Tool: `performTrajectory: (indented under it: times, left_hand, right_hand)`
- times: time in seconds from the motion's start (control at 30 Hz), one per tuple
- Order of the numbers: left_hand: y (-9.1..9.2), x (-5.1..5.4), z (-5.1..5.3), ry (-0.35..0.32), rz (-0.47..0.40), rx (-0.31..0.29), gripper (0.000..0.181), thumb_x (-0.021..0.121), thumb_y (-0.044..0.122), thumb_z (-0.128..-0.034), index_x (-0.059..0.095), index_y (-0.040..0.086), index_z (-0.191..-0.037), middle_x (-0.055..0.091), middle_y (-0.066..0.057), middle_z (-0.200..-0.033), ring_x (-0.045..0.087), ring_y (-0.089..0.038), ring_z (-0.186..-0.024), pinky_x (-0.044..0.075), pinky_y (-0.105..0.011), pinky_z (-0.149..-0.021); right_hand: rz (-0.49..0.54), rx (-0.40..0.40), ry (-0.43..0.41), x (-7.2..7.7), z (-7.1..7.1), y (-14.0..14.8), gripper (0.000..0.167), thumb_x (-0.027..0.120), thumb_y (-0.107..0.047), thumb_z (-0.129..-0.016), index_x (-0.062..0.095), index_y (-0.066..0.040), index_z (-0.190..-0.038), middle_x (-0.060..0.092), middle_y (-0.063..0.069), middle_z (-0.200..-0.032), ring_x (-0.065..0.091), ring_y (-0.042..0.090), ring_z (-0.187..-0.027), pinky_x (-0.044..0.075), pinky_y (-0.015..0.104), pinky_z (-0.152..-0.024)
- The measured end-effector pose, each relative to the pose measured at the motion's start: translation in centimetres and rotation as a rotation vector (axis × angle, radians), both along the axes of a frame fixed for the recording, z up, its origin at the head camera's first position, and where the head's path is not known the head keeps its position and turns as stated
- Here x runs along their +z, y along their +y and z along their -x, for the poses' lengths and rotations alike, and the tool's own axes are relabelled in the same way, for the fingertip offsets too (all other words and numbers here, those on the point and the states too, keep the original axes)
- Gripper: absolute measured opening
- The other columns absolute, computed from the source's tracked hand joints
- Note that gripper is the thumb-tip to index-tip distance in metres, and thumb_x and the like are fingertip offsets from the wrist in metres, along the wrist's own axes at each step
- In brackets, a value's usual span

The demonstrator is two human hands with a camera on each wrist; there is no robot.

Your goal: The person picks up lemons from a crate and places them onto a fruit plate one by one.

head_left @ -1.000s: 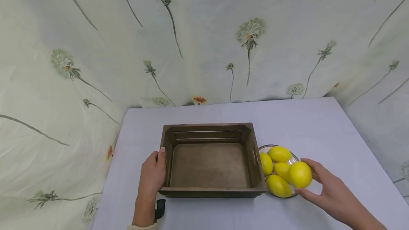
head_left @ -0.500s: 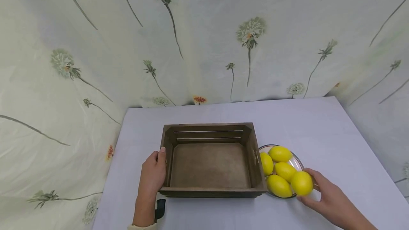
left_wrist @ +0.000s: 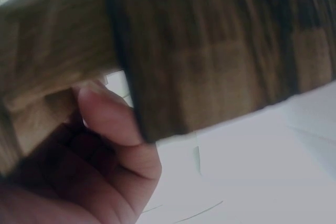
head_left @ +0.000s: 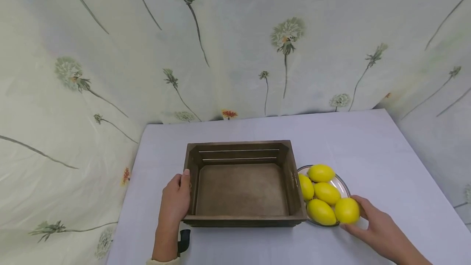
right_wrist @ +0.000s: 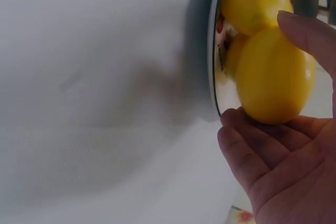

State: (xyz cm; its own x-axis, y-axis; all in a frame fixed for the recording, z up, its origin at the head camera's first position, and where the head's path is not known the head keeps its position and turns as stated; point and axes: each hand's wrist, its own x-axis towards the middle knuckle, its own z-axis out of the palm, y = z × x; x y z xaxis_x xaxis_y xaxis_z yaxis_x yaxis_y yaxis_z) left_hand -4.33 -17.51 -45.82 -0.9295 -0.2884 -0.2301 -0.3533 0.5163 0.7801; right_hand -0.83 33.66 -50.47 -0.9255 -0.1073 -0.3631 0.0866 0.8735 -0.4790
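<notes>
A brown slatted wooden crate (head_left: 241,191) lies open side up in the middle of the head view. My left hand (head_left: 176,196) grips its left end, thumb on top of the rim; in the left wrist view the curled fingers (left_wrist: 118,119) pass into the end's opening. To the right, a plate (head_left: 343,187) bears several yellow lemons (head_left: 321,212), and the crate's end hides its left edge. My right hand (head_left: 380,226) holds one lemon (head_left: 347,211) at the plate's right front edge. In the right wrist view, thumb and fingers stand on opposite sides of this lemon (right_wrist: 275,77).
A white cloth covers the table (head_left: 265,130). Fabric printed with dandelions (head_left: 228,52) hangs behind and at both sides. A black curved object (head_left: 185,240), perhaps part of the wrist gear, shows beside the left wrist.
My right hand has lowered its lemon toward the viewer to the plate's front right edge. The middle lemon on the plate has shifted slightly. The left hand and crate stay put.
</notes>
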Motion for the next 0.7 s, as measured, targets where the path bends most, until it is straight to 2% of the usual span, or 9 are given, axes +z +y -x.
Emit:
performTrajectory:
  times: [0.23, 0.43, 0.7]
  left_hand:
    - [0.0, -0.1, 0.0, 0.003, -0.008, 0.0, 0.063, 0.036, 0.057, -0.1108, 0.062, 0.001, -0.099, 0.05, -0.007, -0.073, 0.046, -0.022, -0.063, 0.039, -0.035, -0.054]
    - [-0.1, -0.3, 0.0, 0.011, -0.005, 0.0, 0.064, 0.035, 0.058, -0.1105, 0.062, 0.001, -0.098, 0.051, -0.007, -0.074, 0.046, -0.022, -0.064, 0.039, -0.035, -0.054]
    - [-0.1, -0.3, 0.0, 0.007, -0.007, 0.005, 0.064, 0.035, 0.059, -0.1102, 0.061, 0.002, -0.097, 0.05, -0.007, -0.074, 0.045, -0.022, -0.063, 0.038, -0.035, -0.054]
  right_hand:
    - [-0.026, -0.009, 0.005, -0.5, 0.6, 0.2, 0.104, 0.077, -0.063, -0.086, 0.034, 0.006, -0.151, 0.046, 0.04, -0.147, 0.056, 0.057, -0.122, 0.05, 0.069, -0.091]
    - [-0.035, 0.0, 0.03, -1.0, 0.5, 0.2, 0.103, 0.078, -0.063, -0.086, 0.035, 0.005, -0.151, 0.046, 0.04, -0.147, 0.054, 0.06, -0.123, 0.05, 0.07, -0.091]
    - [-0.058, 0.0, 0.029, -1.5, 0.9, 0.4, 0.104, 0.077, -0.063, -0.087, 0.035, 0.007, -0.152, 0.046, 0.042, -0.144, 0.05, 0.062, -0.125, 0.048, 0.072, -0.093]
